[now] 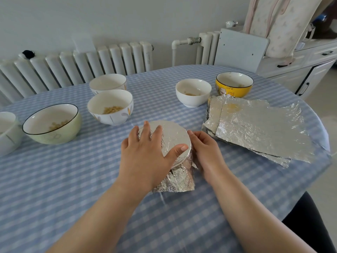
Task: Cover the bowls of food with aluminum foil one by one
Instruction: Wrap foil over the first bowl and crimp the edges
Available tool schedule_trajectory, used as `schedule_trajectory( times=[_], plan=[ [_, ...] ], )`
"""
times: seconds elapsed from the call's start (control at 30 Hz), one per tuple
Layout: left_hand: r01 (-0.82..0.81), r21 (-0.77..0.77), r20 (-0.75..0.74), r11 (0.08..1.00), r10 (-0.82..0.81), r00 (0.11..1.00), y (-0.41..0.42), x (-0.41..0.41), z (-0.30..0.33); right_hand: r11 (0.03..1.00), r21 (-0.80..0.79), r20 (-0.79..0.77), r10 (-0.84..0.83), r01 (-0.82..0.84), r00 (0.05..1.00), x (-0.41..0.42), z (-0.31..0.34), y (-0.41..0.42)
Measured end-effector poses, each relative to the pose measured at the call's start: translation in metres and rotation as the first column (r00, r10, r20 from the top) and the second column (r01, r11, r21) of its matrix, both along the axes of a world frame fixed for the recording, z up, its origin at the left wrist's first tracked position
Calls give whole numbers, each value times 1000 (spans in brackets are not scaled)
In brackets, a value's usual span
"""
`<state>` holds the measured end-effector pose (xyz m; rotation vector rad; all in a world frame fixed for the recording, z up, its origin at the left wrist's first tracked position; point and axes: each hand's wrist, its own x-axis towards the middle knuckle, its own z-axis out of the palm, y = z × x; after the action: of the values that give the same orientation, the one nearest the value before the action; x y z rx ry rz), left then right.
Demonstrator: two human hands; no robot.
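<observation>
A left hand (145,152) is pressing flat, fingers straight, on a foil-covered bowl (175,141) while the right hand (206,152) is curling its grip against the foil at the side.

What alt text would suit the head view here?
A left hand presses flat on a foil-covered bowl while the right hand tucks foil at its side. Five or six uncovered bowls and a stack of foil sheets sit on the blue checked tablecloth.

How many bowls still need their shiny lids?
None looks finished. In hand: one foil-covered bowl, left hand flat on top, right hand at its side. Left: green bowl, two patterned bowls, white bowl, yellow bowl, and a bowl at the left edge. Spare foil sheets wait.
</observation>
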<state>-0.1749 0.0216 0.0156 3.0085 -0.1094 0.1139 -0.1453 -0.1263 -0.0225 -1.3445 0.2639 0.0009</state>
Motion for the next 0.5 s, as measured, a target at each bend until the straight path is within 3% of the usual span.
schedule_trajectory(
  times=[0.23,0.37,0.5],
  plan=[
    [3,14,1,1000,-3,1000,0,0,0,997,-50,-50,61,-63,997,3,2,-6],
    [6,19,-7,1000,-6,1000,0,0,1,995,-97,45,23,-19,999,5,-1,-5],
    [10,23,-11,1000,-10,1000,0,0,1,886,-441,294,-10,145,956,4,-2,-4]
  ],
)
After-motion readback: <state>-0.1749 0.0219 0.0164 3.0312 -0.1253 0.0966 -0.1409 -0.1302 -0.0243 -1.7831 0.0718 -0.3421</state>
